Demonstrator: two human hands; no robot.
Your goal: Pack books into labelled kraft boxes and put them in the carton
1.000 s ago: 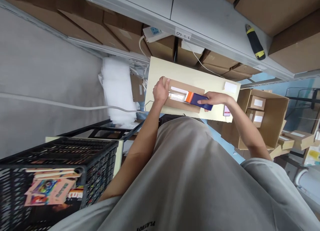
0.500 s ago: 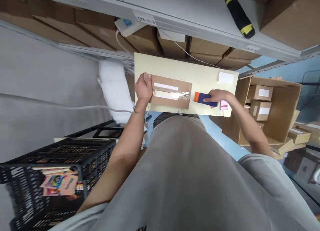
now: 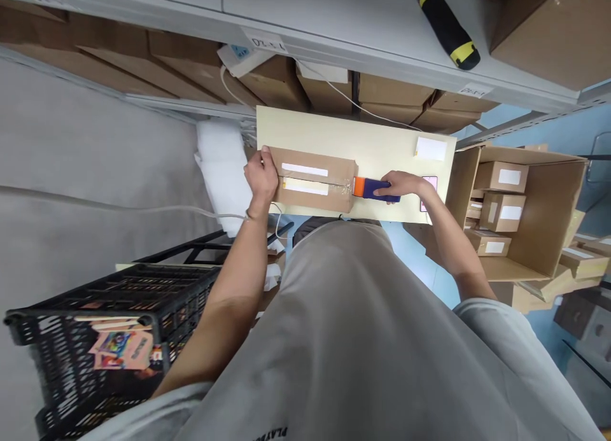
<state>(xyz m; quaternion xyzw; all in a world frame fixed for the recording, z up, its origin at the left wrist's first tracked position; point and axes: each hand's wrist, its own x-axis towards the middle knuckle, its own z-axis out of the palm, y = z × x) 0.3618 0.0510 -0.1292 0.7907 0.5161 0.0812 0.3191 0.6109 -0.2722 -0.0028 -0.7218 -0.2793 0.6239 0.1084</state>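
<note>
A flat brown cardboard box (image 3: pixel 310 204) with two white label strips lies on the pale yellow tabletop (image 3: pixel 382 142). My left hand (image 3: pixel 261 174) grips its left end, thumb on top and fingers around the edge. Glossy clear tape shows on the box's top seam near the right end. My right hand (image 3: pixel 400 184) is closed around a dark blue and orange tape dispenser (image 3: pixel 376 189). The orange head of the dispenser meets the box's right edge. Just right of that hand, a phone (image 3: pixel 429 185) lies partly covered by my wrist.
White labels (image 3: pixel 430 149) lie at the table's back right. A large open carton (image 3: pixel 544 218) with small labelled boxes stands to the right. A black crate (image 3: pixel 119 288) is at lower left, white wrap (image 3: pixel 220 167) beside the table. A black-and-yellow cutter (image 3: pixel 449 27) sits on the shelf above.
The box and my left hand have shifted slightly left. My right hand has brought the tape dispenser leftward, from a gap beside the box to its right edge.
</note>
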